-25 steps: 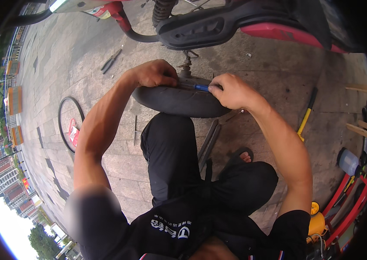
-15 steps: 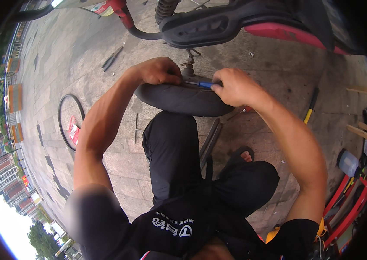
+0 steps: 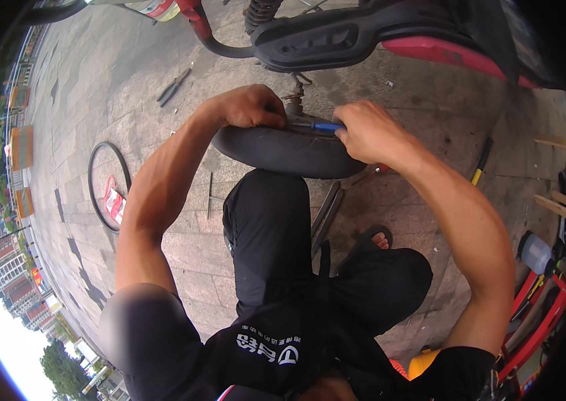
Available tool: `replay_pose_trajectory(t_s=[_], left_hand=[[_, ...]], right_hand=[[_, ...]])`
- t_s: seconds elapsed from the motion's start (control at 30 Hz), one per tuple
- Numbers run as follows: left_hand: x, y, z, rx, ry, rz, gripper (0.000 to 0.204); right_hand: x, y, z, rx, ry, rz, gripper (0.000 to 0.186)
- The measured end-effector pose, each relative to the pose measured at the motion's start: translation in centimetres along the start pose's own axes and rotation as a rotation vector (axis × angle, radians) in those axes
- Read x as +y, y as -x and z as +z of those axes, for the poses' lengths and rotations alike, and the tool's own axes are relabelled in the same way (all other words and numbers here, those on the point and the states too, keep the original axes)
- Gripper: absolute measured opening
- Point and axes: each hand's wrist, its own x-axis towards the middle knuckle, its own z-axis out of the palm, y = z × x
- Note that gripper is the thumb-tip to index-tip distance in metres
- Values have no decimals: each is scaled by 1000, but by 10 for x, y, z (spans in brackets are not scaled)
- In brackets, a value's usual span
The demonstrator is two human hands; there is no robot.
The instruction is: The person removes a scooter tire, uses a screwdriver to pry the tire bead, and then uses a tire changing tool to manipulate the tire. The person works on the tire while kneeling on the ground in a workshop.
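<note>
A black scooter tyre [image 3: 283,150] sits on its wheel in front of my knees, under the dark and red body of a scooter [image 3: 376,33]. My left hand [image 3: 249,107] presses down on the top of the tyre beside the axle area. My right hand [image 3: 366,134] is closed around a tool with a blue handle [image 3: 326,125], whose metal tip points left toward the tyre's rim between my two hands.
A loose black inner tube [image 3: 106,184] lies on the paving at left with a red and white packet [image 3: 114,204] inside it. Pliers [image 3: 172,85] lie further off. A yellow-handled tool [image 3: 480,164] lies at right, near a red tool rack [image 3: 536,314] and a plastic bottle [image 3: 535,252].
Both hands stay on the tyre and the blue-handled tool. The view has shifted slightly, and my right hand sits a little further right along the tyre.
</note>
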Motion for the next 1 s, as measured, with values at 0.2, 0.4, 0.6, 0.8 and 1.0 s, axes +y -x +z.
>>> replay_pose_trajectory(t_s=[0.2,0.4,0.6,0.8,1.0], left_hand=[[1,-1,0,-10,-17,40,26],[2,0,1,-4,-13,32,26],[2,-1,1,-11,5,12,25],[1,-3,1,-16,-15,52,25],[-1,-2,3,3,-14,45,26]], right_hand=[[-2,-6,-10,-236,5,112,19],[-3,-2,-3,-110,97,14,17],[-5,1,-1,-53,141,12,15],[-1,-10,-10,-298,38,143,19],[-5,-4,-6,-167,74,70,18]])
